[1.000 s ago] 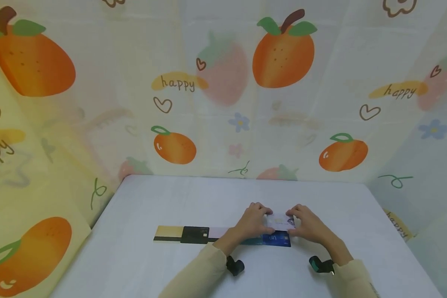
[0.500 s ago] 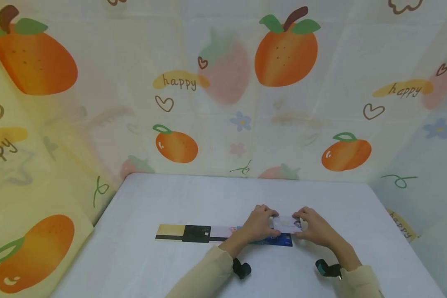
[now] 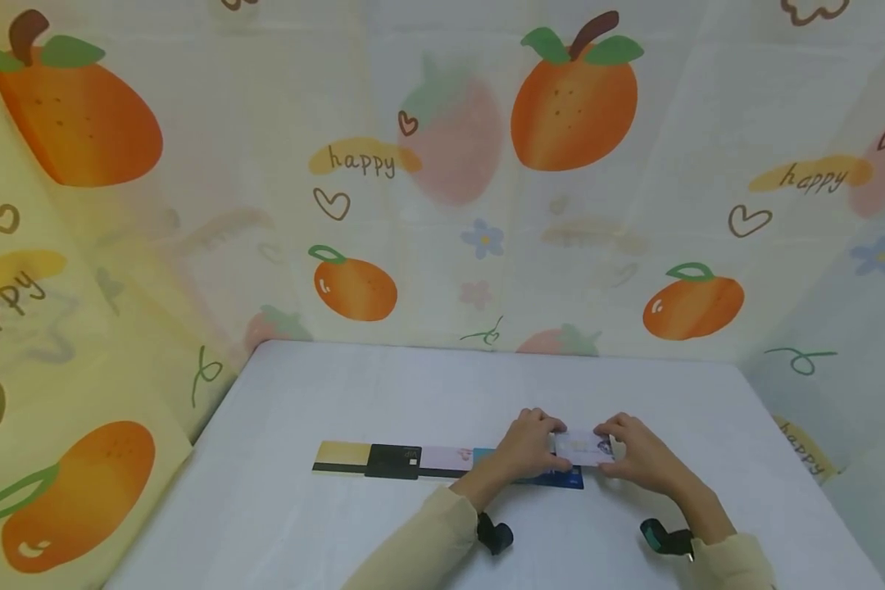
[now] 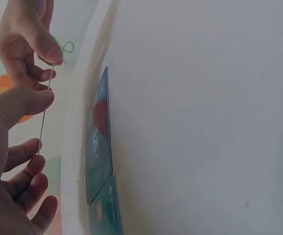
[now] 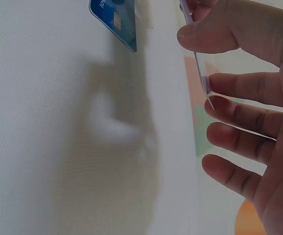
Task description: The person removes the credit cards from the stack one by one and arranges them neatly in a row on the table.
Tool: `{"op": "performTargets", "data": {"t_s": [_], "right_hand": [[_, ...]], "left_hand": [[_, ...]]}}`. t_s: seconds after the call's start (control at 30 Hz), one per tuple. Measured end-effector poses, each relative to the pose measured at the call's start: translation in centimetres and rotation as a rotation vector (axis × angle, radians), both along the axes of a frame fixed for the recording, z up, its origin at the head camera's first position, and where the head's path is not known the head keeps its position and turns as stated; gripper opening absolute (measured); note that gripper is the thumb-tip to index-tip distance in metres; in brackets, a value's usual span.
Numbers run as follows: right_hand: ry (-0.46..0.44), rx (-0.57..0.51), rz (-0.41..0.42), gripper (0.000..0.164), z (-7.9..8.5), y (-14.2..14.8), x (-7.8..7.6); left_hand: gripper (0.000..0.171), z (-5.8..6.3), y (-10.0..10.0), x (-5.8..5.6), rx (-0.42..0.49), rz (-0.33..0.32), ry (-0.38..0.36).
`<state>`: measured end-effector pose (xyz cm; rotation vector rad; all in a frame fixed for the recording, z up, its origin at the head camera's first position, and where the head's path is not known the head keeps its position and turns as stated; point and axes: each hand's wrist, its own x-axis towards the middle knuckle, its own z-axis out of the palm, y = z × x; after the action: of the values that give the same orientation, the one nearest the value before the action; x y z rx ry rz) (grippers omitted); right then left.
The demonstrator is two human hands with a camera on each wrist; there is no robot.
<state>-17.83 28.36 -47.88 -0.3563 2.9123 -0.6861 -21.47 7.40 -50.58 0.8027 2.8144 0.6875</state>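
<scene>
Both hands hold one pale card above the white table, at the right end of a row of cards. My left hand pinches its left edge between thumb and fingers. At the opposite edge, my right hand pinches it the same way. Seen edge-on in the left wrist view, the card is a thin line off the tabletop. In the row lie a gold card, a black card, a lilac card, a teal card partly behind the left hand, and a dark blue card.
The white table has its back edge against a fruit-print cloth. The same print covers the left side. Each wrist wears a small black camera, one on the left and one on the right.
Both hands have moved to the right with the pale card between them, past the end of the row. More of the lilac and teal cards now shows. The whole view has shifted slightly.
</scene>
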Motion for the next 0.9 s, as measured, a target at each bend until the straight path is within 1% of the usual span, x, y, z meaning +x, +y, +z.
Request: {"op": "performTargets", "data": {"t_s": [0.17, 0.3, 0.5, 0.77, 0.9], "right_hand": [[0.002, 0.034, -0.007, 0.048, -0.3, 0.7, 0.2], [-0.005, 0.036, -0.009, 0.049, -0.2, 1.1, 0.1], [-0.035, 0.036, -0.026, 0.049, 0.1, 1.5, 0.4], [-0.082, 0.047, -0.034, 0.05, -0.2, 2.1, 1.2], [-0.085, 0.048, -0.034, 0.05, -0.4, 2.3, 1.2]], "left_hand": [[0.055, -0.6, 1.0, 0.3, -0.002, -0.013, 0.036], [0.055, -0.5, 1.7, 0.5, -0.003, 0.002, 0.058], [0.054, -0.6, 2.4, 0.6, -0.066, -0.014, 0.098], [0.052, -0.9, 3.2, 0.9, -0.115, -0.033, 0.076], [0.053, -1.1, 3.6, 0.8, -0.14, -0.044, 0.079]]}}
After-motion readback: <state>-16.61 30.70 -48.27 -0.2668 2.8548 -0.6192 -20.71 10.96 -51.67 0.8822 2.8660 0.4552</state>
